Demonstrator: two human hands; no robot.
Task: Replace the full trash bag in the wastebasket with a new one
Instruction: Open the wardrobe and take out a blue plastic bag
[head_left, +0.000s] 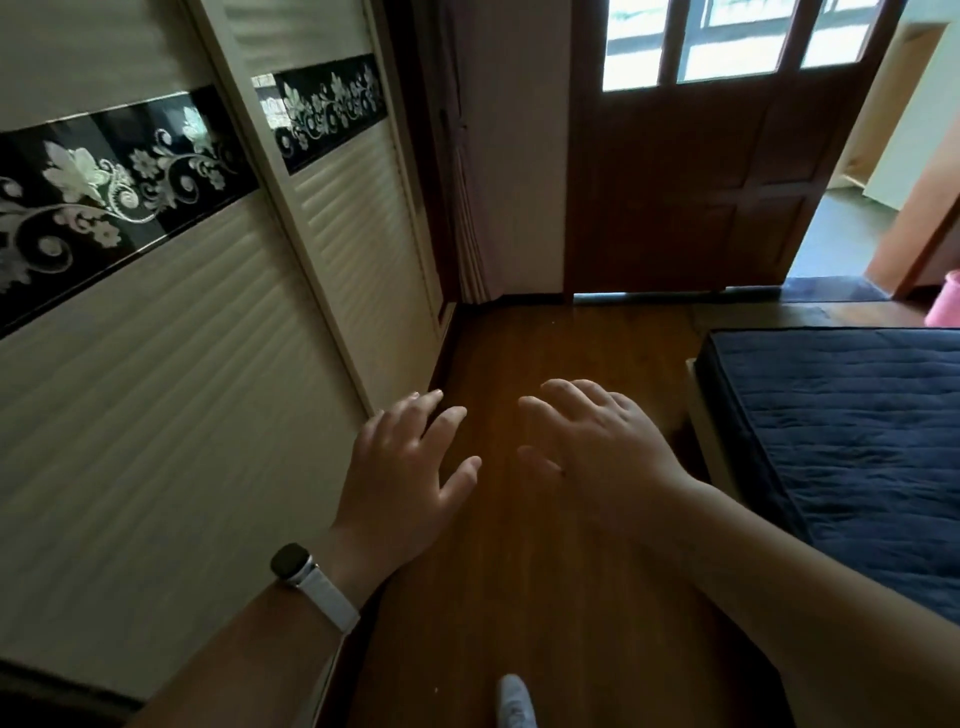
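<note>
My left hand (402, 467) and my right hand (597, 441) are stretched out in front of me, palms down, above a dark wooden floor (519, 597). Both hold nothing and their fingers are spread. A watch with a white strap (311, 577) sits on my left wrist. No trash bag shows in this view. A pink object (944, 300), cut off by the right edge, stands far right beyond the bed; I cannot tell whether it is the wastebasket.
A cream sliding wardrobe (171, 338) with a black floral band lines the left. A bed with a dark blue quilted mattress (841, 441) fills the right. Ahead stands a brown wooden door (691, 197) with glass panes, open toward a lit room (841, 223). My shoe (514, 701) shows at the bottom.
</note>
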